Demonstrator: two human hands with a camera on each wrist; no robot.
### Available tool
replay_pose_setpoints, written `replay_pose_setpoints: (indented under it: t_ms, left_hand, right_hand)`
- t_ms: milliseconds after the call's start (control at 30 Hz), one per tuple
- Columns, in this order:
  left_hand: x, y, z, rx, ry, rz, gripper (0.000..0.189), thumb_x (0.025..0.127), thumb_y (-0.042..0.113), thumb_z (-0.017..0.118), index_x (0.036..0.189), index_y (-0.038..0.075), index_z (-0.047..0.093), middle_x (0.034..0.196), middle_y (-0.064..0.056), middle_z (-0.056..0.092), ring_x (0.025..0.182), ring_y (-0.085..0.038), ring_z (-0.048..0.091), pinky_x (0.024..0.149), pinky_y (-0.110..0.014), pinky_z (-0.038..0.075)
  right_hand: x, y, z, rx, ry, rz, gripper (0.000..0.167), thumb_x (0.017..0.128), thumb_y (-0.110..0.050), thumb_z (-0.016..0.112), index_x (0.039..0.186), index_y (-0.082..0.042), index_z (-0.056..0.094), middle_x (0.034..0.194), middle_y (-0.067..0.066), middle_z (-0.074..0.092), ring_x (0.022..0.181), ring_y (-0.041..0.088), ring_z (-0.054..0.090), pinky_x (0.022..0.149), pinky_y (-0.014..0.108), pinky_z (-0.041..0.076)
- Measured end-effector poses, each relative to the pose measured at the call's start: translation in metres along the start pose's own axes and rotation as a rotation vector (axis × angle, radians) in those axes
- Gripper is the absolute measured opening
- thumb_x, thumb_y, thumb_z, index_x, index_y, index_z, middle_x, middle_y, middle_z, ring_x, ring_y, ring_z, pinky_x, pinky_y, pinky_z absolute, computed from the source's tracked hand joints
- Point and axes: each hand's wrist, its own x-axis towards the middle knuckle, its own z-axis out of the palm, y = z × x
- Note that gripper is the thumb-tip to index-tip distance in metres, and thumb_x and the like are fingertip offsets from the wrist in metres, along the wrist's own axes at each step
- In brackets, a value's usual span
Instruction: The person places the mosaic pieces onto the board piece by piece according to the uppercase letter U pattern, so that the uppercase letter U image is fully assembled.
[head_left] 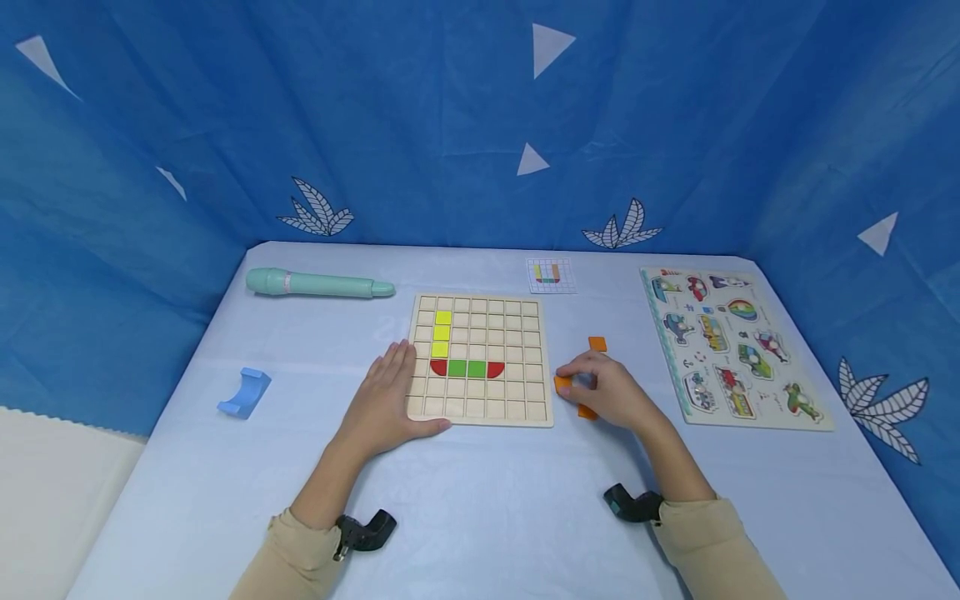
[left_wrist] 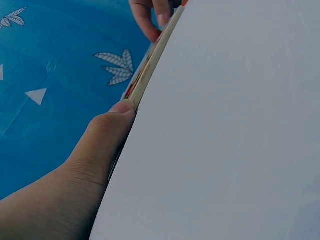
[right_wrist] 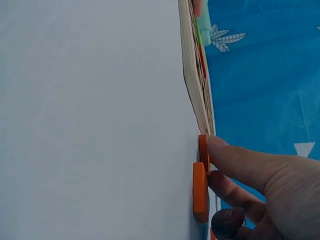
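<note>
A wooden grid board (head_left: 517, 408) lies in the middle of the table. Yellow square tiles (head_left: 442, 333) stand in a column on it, above a row of green tiles (head_left: 467, 368) with a red rounded tile (head_left: 496, 369) at each end. My left hand (head_left: 384, 404) rests at the board's lower left, fingers along the left side and thumb (left_wrist: 120, 112) at the front edge. Just off the board's right side, my right hand (head_left: 611, 392) pinches an orange tile (head_left: 562, 383) between thumb and fingers. Two more orange tiles lie near it, one behind (head_left: 597, 343) and one in front (head_left: 588, 412).
A small pattern card (head_left: 551, 276) lies behind the board. At the right is a picture puzzle board (head_left: 750, 350). A mint-green microphone-shaped stick (head_left: 322, 284) lies at the back left, with a blue curved holder (head_left: 246, 393) nearer the left edge. Blue cloth (head_left: 450, 125) hangs behind the table.
</note>
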Motion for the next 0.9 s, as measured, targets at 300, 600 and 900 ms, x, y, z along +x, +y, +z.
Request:
replay_pose_setpoints:
  t_ms: [300,600,900]
  left_hand:
    - [0.0001,0.001,0.0008,-0.001,0.01,0.006,0.129,0.069,0.077,0.069,0.159,0.003,0.015,0.167,-0.013,0.013,0.156,-0.028,0.008,0.126,-0.05,0.015]
    - [-0.0005,0.0013,0.0012,-0.002,0.029,0.013,0.13,0.067,0.079,0.069,0.158,0.003,0.016,0.167,-0.014,0.014,0.156,-0.029,0.01,0.126,-0.05,0.016]
    - [0.0005,0.0001,0.0021,0.014,0.019,0.01,0.13,0.068,0.079,0.068,0.159,0.003,0.015,0.167,-0.014,0.013,0.156,-0.029,0.009,0.126,-0.05,0.016]
  right_hand:
    - [0.0015,0.0024,0.0007,-0.001,-0.007,0.006,0.024,0.086,-0.018,0.078,0.11,-0.015,0.075,0.114,0.003,0.064,0.096,0.021,0.052,0.076,0.03,0.044]
    - [0.0022,0.0041,0.0025,0.008,0.029,0.025,0.021,0.085,-0.017,0.079,0.103,-0.018,0.068,0.103,0.003,0.066,0.08,0.021,0.05,0.067,0.029,0.044]
    - [0.0049,0.0084,0.0003,0.067,0.014,0.025,0.018,0.089,-0.016,0.075,0.104,-0.017,0.065,0.095,0.003,0.064,0.079,0.021,0.05,0.066,0.028,0.043]
